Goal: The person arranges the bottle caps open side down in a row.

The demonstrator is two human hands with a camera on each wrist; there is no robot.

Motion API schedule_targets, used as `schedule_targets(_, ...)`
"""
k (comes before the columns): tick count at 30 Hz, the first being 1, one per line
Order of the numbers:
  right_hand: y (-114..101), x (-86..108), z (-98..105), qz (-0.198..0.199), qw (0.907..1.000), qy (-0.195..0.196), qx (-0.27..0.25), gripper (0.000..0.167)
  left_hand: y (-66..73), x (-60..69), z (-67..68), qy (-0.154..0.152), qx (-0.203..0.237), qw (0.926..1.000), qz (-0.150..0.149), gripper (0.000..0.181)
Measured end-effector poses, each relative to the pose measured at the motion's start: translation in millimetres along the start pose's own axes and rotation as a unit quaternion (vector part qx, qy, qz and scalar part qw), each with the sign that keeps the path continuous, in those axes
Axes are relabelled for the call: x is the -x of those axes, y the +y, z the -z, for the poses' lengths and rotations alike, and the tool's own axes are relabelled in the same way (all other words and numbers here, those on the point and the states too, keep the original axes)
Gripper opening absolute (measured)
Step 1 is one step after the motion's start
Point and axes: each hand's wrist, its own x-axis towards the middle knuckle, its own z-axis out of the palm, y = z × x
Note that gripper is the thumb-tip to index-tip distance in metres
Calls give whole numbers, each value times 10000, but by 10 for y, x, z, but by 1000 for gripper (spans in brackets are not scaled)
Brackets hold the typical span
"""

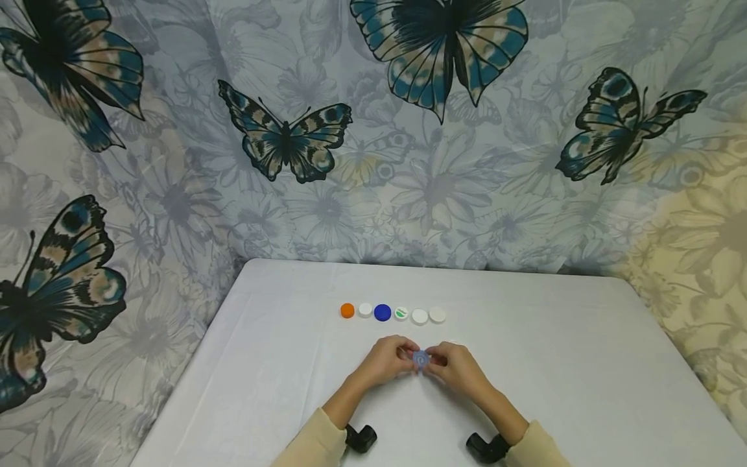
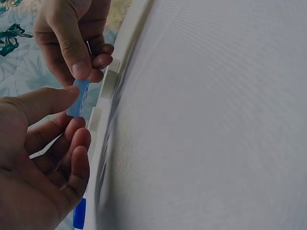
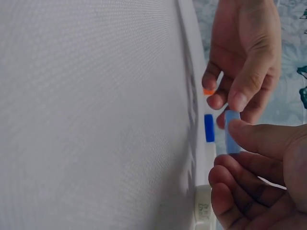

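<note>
A light blue cap (image 1: 421, 359) is held between both hands, near the middle of the white table. My left hand (image 1: 388, 360) pinches its left edge between thumb and fingers, and my right hand (image 1: 457, 369) pinches the right edge. In the left wrist view the light blue cap (image 2: 77, 98) is seen edge-on, with the left hand (image 2: 43, 153) below and the right hand (image 2: 74, 38) above. The right wrist view shows the cap (image 3: 232, 132) between the right hand (image 3: 268, 177) and the left hand (image 3: 247, 60).
Beyond the hands on the table (image 1: 233, 389) lies a row of caps: an orange cap (image 1: 347, 311), a white one, a dark blue cap (image 1: 382, 312), a white cap with a green mark (image 1: 401, 314) and two more white ones. A butterfly-patterned cloth (image 1: 438, 188) hangs behind.
</note>
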Motion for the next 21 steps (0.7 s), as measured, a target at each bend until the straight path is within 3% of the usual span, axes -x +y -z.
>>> schedule_targets(21, -62, -71, -21, 437, 9964, 569, -452, 22, 13, 49, 112, 350, 571, 9977, 101, 28)
